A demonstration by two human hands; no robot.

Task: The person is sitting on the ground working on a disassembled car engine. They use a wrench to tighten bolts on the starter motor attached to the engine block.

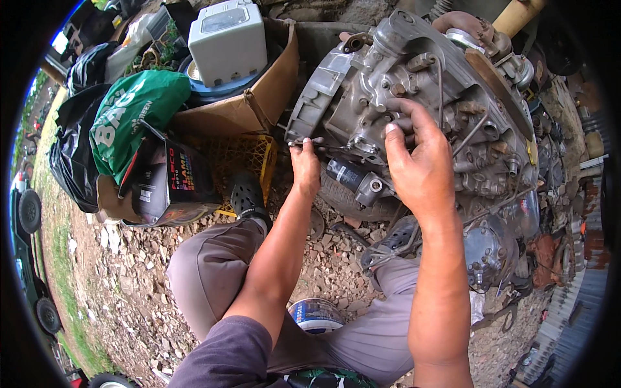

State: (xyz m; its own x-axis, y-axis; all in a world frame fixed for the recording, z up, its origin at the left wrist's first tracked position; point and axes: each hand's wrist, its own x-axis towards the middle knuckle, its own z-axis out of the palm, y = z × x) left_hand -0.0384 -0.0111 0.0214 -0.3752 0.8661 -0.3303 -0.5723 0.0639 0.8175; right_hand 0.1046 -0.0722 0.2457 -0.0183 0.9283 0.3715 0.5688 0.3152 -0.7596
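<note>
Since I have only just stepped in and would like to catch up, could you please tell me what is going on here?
A person has both bare hands at a large grey metal engine. The left hand, at its left edge, seems to pinch a thin dark piece. The right hand is raised before the engine, fingers curled; whether it holds anything is unclear. A dark cylindrical part shows between the hands.
</note>
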